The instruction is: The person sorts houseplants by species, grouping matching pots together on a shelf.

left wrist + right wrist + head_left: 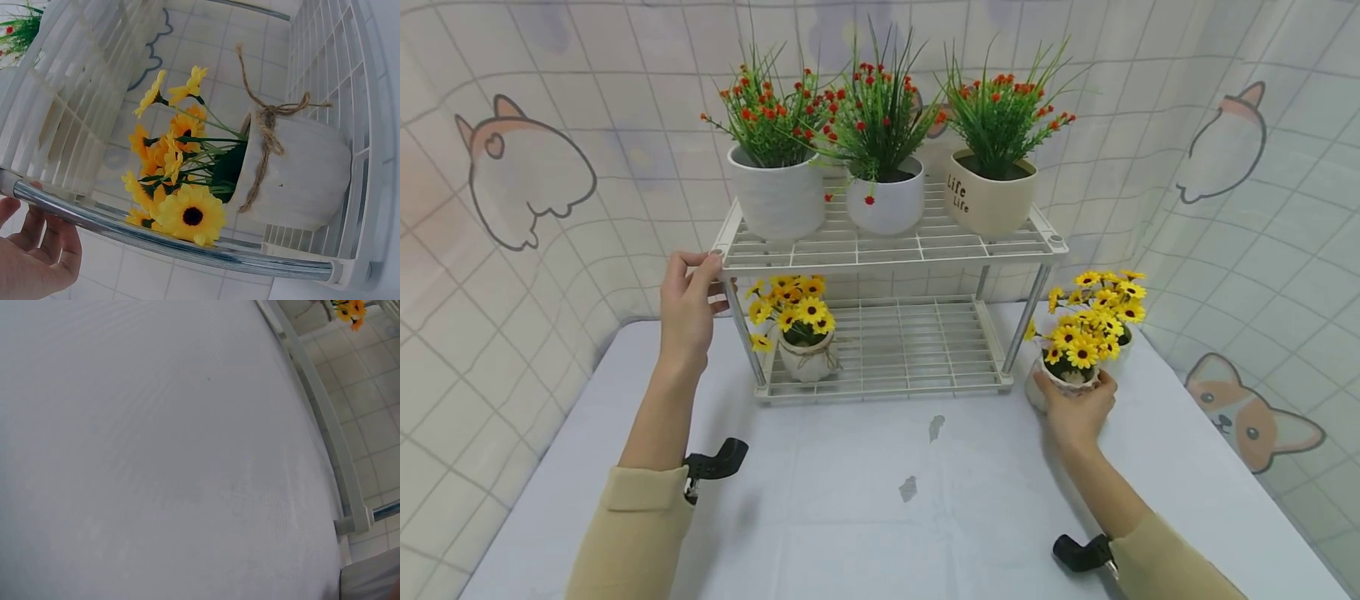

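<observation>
My left hand [688,304] grips the front left corner of a white two-tier wire rack [895,262], thumb at the top shelf's edge and fingers by the metal post [175,244]. On the lower shelf near it sits a white pot of yellow flowers [808,358], tied with twine [267,134]. To the right of the rack, my right hand [1078,412] holds another white pot of yellow flowers [1082,346] from the front, thumb and fingers on either side. The right wrist view shows mostly tablecloth, without the flowers of this pot.
Three pots with red flowers and grass stand on the top shelf: a white left pot [777,200], a white middle pot [886,200] and a cream right pot [992,200]. Another white pot [1126,346] is partly hidden behind the held one. Tiled-pattern curtains surround the white-covered table [850,500].
</observation>
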`<action>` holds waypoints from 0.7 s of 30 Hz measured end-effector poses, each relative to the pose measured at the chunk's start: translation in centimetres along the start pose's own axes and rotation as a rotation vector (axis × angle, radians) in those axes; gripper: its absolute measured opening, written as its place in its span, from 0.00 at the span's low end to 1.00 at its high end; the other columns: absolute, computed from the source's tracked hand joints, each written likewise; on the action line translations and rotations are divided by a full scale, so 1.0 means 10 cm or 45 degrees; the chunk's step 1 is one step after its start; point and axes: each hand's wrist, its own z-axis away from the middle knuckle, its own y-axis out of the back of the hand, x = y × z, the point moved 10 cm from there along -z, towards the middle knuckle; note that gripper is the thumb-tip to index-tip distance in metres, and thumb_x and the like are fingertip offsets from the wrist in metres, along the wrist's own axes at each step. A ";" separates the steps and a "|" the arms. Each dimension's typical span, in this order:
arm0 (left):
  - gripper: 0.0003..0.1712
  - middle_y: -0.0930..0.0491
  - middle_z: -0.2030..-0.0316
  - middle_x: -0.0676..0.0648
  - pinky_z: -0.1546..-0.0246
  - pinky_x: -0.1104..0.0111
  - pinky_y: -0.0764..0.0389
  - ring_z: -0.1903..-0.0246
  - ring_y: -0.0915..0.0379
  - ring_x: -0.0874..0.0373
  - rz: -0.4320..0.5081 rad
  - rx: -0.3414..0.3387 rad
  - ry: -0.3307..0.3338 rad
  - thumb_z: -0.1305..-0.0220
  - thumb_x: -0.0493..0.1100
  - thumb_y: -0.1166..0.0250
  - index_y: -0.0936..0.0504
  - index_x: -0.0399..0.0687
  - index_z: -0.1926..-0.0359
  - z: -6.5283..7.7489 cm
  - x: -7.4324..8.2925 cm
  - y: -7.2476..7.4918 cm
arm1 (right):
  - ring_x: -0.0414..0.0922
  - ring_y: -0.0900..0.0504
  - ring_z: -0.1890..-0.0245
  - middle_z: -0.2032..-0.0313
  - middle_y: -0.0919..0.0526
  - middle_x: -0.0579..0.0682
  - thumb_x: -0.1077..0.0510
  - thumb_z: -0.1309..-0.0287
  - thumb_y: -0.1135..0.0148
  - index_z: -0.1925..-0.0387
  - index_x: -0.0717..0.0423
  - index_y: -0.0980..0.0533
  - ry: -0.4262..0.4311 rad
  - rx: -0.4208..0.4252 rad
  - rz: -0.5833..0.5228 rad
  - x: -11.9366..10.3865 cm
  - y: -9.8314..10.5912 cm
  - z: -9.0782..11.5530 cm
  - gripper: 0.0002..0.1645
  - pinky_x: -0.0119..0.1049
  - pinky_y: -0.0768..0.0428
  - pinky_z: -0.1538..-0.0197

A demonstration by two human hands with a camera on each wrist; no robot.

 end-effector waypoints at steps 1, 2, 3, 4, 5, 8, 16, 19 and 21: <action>0.11 0.22 0.56 0.48 0.54 0.61 0.26 0.57 0.26 0.53 -0.001 0.000 -0.001 0.20 0.55 0.49 0.29 0.55 0.51 0.00 0.00 0.00 | 0.57 0.52 0.23 0.25 0.54 0.64 0.45 0.40 0.26 0.22 0.58 0.61 -0.001 -0.008 0.001 0.00 0.00 0.02 0.65 0.46 0.53 0.23; 0.11 0.22 0.56 0.48 0.54 0.61 0.26 0.57 0.26 0.53 0.001 -0.001 -0.001 0.20 0.55 0.49 0.29 0.55 0.51 0.00 0.00 0.00 | 0.57 0.52 0.23 0.25 0.54 0.64 0.45 0.40 0.25 0.22 0.58 0.61 0.004 -0.014 0.001 -0.01 0.01 0.03 0.65 0.46 0.53 0.23; 0.11 0.22 0.56 0.48 0.54 0.61 0.26 0.57 0.26 0.53 0.003 -0.003 -0.002 0.20 0.55 0.49 0.29 0.55 0.51 0.00 0.00 0.00 | 0.57 0.53 0.23 0.25 0.53 0.64 0.46 0.40 0.25 0.22 0.59 0.61 0.009 -0.019 -0.001 -0.01 0.01 0.05 0.64 0.46 0.53 0.23; 0.11 0.22 0.56 0.48 0.54 0.61 0.26 0.57 0.26 0.53 0.004 -0.004 -0.002 0.20 0.55 0.49 0.29 0.55 0.51 0.00 0.00 0.00 | 0.56 0.52 0.23 0.24 0.53 0.63 0.46 0.40 0.25 0.22 0.58 0.61 0.011 -0.027 -0.001 -0.01 0.02 0.07 0.64 0.45 0.53 0.23; 0.11 0.22 0.56 0.48 0.54 0.61 0.26 0.57 0.26 0.53 0.005 -0.002 0.000 0.20 0.55 0.49 0.29 0.55 0.51 0.00 0.00 0.00 | 0.56 0.53 0.22 0.24 0.53 0.63 0.47 0.40 0.25 0.22 0.58 0.60 0.013 -0.038 -0.003 -0.01 0.02 0.08 0.64 0.45 0.53 0.23; 0.10 0.22 0.56 0.48 0.54 0.60 0.26 0.57 0.25 0.53 0.008 0.004 0.008 0.20 0.54 0.49 0.29 0.55 0.51 0.00 0.00 0.01 | 0.57 0.54 0.22 0.23 0.55 0.63 0.45 0.39 0.26 0.22 0.59 0.61 0.012 -0.080 0.009 -0.01 0.04 0.14 0.64 0.47 0.53 0.23; 0.10 0.21 0.56 0.47 0.55 0.61 0.25 0.57 0.25 0.53 0.009 0.008 0.010 0.20 0.54 0.48 0.29 0.55 0.52 -0.01 0.00 0.01 | 0.57 0.50 0.23 0.25 0.49 0.64 0.47 0.41 0.24 0.22 0.59 0.59 0.057 -0.187 0.004 -0.07 0.05 0.41 0.65 0.52 0.48 0.24; 0.10 0.21 0.55 0.48 0.55 0.61 0.25 0.57 0.25 0.53 0.005 0.010 0.012 0.20 0.54 0.48 0.29 0.56 0.52 -0.01 0.00 0.01 | 0.57 0.50 0.24 0.24 0.49 0.63 0.47 0.42 0.23 0.22 0.60 0.58 0.077 -0.219 -0.016 -0.12 0.01 0.52 0.65 0.53 0.49 0.24; 0.10 0.21 0.55 0.47 0.55 0.61 0.25 0.57 0.25 0.53 0.008 0.008 0.012 0.20 0.54 0.48 0.29 0.56 0.52 -0.01 -0.01 0.00 | 0.56 0.48 0.25 0.25 0.48 0.63 0.47 0.43 0.22 0.22 0.61 0.56 0.095 -0.234 -0.023 -0.16 -0.02 0.58 0.65 0.53 0.47 0.25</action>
